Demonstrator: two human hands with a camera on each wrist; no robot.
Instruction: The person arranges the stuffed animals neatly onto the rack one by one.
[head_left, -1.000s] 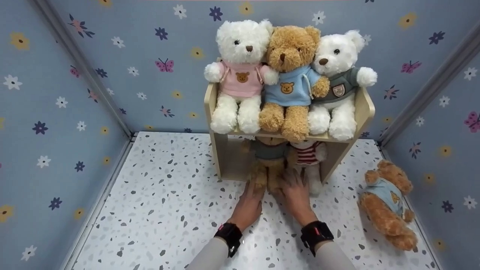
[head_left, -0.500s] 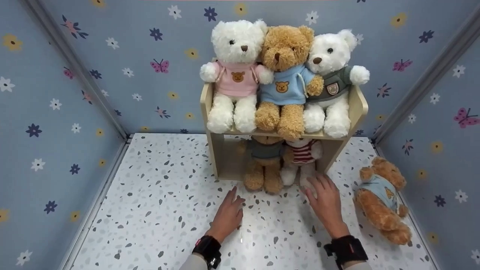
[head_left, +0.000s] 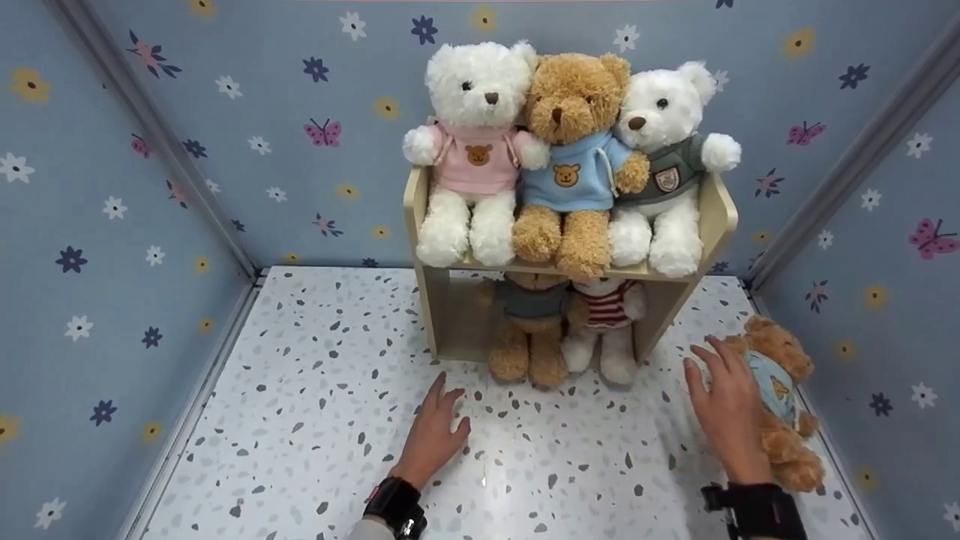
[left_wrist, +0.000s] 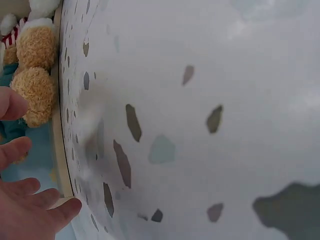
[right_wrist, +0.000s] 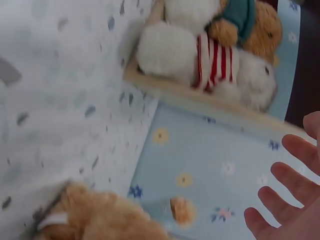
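Note:
My right hand point(head_left: 726, 405), fingers spread, is over the left side of a brown teddy bear point(head_left: 776, 386) in a light blue shirt. That bear lies on its side by the right wall, partly covered by the hand in the head view. My left hand point(head_left: 431, 431) hovers over the speckled floor with relaxed fingers and holds nothing. In the shelf's lower level sit a brown teddy bear point(head_left: 529, 330) in a dark green shirt and a white teddy bear point(head_left: 609, 330) in a red-striped shirt. The upper board hides most of their heads.
A small wooden shelf point(head_left: 426, 300) stands against the back wall. On top sit a white bear in pink point(head_left: 480, 161), a brown bear in a blue hoodie point(head_left: 574, 169) and a white bear in dark green point(head_left: 667, 169). Patterned walls point(head_left: 112, 225) enclose the speckled floor point(head_left: 322, 420).
Both hands have let go of the lower brown bear's legs and drawn apart. The right hand has moved right to the lying bear; the left has moved left and back.

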